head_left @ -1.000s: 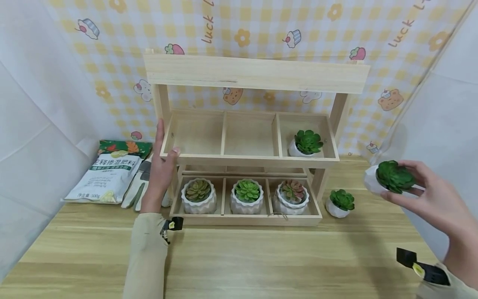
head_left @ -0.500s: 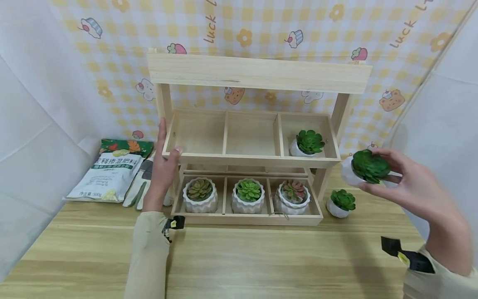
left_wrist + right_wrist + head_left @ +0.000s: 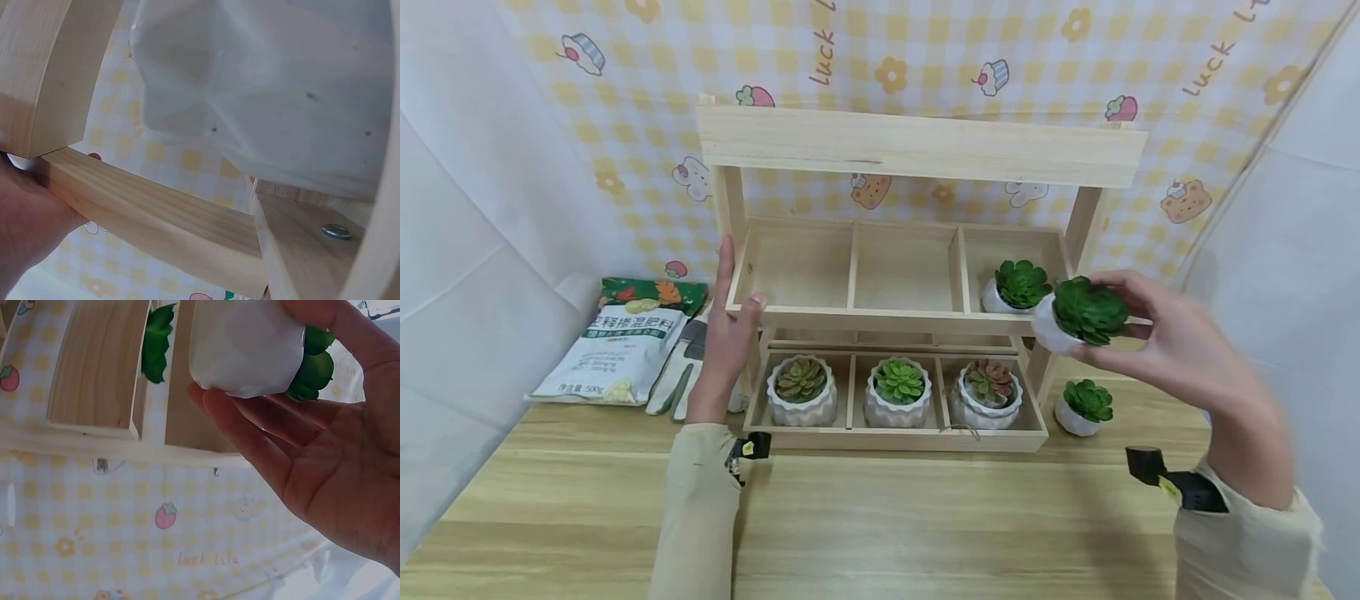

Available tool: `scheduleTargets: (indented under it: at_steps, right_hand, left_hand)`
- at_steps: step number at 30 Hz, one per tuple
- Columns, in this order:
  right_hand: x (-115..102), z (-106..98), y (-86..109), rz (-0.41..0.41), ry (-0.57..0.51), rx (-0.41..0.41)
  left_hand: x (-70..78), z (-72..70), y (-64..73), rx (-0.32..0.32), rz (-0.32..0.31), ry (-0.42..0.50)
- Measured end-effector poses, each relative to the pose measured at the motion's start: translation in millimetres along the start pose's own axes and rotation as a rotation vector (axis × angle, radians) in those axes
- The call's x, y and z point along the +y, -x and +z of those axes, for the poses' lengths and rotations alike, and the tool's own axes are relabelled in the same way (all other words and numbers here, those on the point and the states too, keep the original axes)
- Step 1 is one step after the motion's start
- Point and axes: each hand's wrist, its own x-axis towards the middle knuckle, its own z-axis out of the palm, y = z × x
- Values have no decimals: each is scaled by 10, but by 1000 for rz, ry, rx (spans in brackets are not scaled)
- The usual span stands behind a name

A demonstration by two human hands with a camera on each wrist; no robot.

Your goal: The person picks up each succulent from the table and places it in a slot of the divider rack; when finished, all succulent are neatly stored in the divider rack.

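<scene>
In the head view my right hand (image 3: 1172, 337) pinches a small white pot holding a dark green succulent (image 3: 1088, 311), tilted, in front of the upper tray's right end. The right wrist view has the pot (image 3: 247, 350) between thumb and fingers. My left hand (image 3: 726, 342) holds the left end of the wooden plant stand (image 3: 887, 322), thumb at the tray's front edge, fingers along its side. A similar potted succulent (image 3: 1022, 286) sits in the upper right compartment. On the table, right of the stand, is another potted succulent (image 3: 1084, 407).
The lower tray carries an olive-green succulent (image 3: 801, 392), a bright green succulent (image 3: 898, 392) and a reddish succulent (image 3: 987, 393) in scalloped white pots. A fertilizer bag (image 3: 621, 346) and gloves (image 3: 681, 367) lie left. Behind hangs a checked cloth (image 3: 925, 50).
My right hand has carried the potted succulent leftward and slightly up, from the far right to the upper tray's right end. The left hand stays at the stand.
</scene>
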Motion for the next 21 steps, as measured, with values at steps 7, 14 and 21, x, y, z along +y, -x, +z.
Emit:
scheduleTargets:
  at_steps: [7, 14, 21]
  right_hand:
    - [-95, 78, -114, -7, 35, -26]
    - [-183, 136, -224, 7, 21, -83]
    - [-269, 220, -391, -50, 14, -122]
  left_hand:
    - [-17, 2, -5, -2, 12, 15]
    - [-1, 24, -10, -10, 2, 6]
    - [16, 2, 14, -5, -10, 21]
